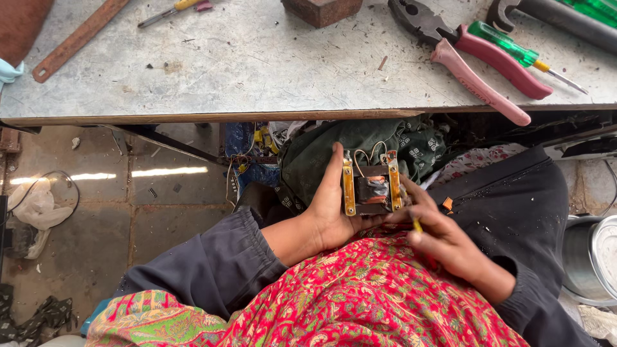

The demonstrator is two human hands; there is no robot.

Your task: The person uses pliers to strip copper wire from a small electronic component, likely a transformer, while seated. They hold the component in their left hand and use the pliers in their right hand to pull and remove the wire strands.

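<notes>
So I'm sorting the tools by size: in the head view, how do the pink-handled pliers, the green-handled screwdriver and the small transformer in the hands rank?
1. Pink-handled pliers, clearly longest.
2 and 3. Green-handled screwdriver and small transformer: unsure, since the transformer is held nearer the camera.

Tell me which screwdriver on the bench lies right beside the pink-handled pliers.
The green-handled screwdriver, lying against the pink-handled pliers at the bench's right end. The yellow-handled screwdriver lies far off, near the top left edge.

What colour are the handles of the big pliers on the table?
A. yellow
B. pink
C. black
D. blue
B: the pliers lying on the grey table have pink handles, next to a green-handled screwdriver.
</notes>
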